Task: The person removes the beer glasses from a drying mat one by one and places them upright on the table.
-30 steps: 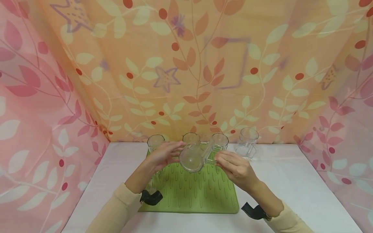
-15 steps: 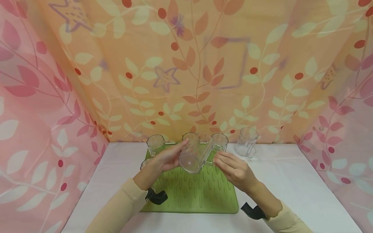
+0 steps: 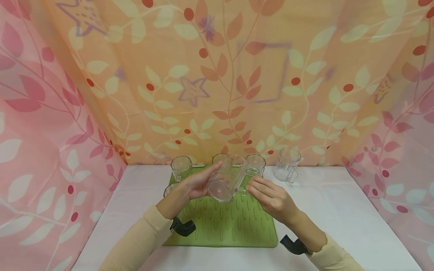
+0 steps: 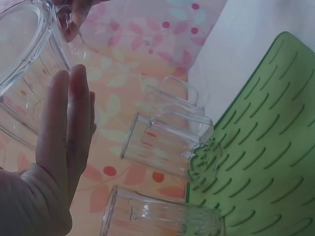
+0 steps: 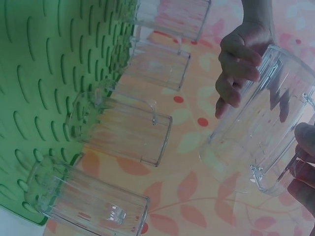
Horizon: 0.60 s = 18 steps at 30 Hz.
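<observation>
In the head view, a clear mug (image 3: 221, 190) tilts in midair, toward 12 o'clock from the green mat's (image 3: 234, 227) middle. At its 3 o'clock the right hand (image 3: 272, 196) pinches the handle (image 3: 241, 192); at 9 o'clock the left hand's (image 3: 199, 183) nearly straight fingers touch its side.

held mug (image 5: 241, 120) and right fingers (image 5: 302, 194) — cropped at right wrist view's edge; another mug (image 3: 169, 188) — mostly hidden behind left forearm (image 3: 169, 205).
</observation>
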Each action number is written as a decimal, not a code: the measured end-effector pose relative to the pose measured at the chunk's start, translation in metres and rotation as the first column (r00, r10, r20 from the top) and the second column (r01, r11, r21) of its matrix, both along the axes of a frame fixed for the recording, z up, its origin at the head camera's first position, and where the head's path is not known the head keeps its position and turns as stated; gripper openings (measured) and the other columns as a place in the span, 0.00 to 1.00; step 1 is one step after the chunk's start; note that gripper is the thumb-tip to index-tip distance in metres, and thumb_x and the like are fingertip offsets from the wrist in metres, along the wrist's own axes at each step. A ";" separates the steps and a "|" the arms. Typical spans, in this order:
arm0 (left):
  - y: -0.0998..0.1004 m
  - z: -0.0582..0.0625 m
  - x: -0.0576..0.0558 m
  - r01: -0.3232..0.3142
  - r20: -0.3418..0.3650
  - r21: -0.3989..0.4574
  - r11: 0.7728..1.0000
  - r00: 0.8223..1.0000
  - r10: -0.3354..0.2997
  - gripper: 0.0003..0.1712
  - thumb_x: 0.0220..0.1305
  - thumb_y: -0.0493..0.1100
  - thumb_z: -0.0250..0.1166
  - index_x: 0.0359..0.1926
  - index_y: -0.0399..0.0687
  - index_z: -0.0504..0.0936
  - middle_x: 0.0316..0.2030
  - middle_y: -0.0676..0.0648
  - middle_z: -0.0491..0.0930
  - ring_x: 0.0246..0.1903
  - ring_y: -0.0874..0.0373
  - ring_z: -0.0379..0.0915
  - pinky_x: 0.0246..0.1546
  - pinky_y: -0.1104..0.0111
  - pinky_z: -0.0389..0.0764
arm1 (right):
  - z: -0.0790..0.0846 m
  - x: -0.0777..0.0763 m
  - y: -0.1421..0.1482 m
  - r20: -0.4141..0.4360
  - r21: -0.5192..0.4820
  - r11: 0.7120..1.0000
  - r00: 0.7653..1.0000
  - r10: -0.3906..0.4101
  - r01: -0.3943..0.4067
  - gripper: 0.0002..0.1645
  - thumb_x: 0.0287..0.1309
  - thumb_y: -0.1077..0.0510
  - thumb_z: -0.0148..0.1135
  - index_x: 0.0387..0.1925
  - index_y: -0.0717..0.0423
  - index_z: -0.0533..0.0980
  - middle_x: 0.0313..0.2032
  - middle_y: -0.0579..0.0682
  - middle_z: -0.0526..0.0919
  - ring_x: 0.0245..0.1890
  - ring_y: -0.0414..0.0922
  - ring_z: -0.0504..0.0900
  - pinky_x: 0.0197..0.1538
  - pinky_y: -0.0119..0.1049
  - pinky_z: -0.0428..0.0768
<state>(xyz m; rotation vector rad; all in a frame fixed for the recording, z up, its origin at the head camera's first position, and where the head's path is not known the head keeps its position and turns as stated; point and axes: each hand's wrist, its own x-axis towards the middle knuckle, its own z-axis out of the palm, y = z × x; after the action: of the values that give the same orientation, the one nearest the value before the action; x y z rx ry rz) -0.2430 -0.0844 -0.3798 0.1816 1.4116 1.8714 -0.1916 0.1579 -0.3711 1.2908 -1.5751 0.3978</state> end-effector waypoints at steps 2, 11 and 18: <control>0.000 0.000 0.000 0.010 -0.007 0.001 1.000 1.000 -0.010 0.50 0.59 0.69 0.50 0.69 0.43 0.44 0.50 0.39 0.72 0.40 0.52 0.78 0.38 0.62 0.82 | -0.001 0.000 0.000 -0.003 0.003 1.000 1.000 -0.001 0.001 0.14 0.62 0.68 0.49 0.30 0.67 0.81 0.31 0.57 0.84 0.31 0.52 0.83 0.38 0.39 0.82; 0.000 -0.002 0.001 -0.001 0.009 -0.026 1.000 1.000 0.002 0.51 0.57 0.68 0.53 0.67 0.37 0.49 0.41 0.45 0.78 0.33 0.55 0.81 0.32 0.65 0.83 | -0.007 -0.003 0.001 0.031 0.021 1.000 0.999 -0.010 0.009 0.14 0.63 0.67 0.49 0.32 0.65 0.81 0.32 0.56 0.84 0.33 0.52 0.83 0.40 0.40 0.82; 0.000 -0.001 0.002 -0.026 0.014 -0.030 0.999 1.000 0.027 0.51 0.56 0.68 0.54 0.68 0.42 0.47 0.42 0.44 0.77 0.32 0.55 0.81 0.32 0.65 0.83 | -0.010 -0.005 0.004 0.121 0.036 0.999 0.993 0.003 -0.007 0.12 0.63 0.63 0.51 0.35 0.63 0.81 0.34 0.55 0.84 0.36 0.51 0.82 0.43 0.39 0.81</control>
<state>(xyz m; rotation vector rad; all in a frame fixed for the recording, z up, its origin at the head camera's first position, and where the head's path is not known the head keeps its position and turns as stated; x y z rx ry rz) -0.2414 -0.0849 -0.3813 0.1352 1.4376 1.8686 -0.1966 0.1616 -0.3810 1.3190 -1.6879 0.4602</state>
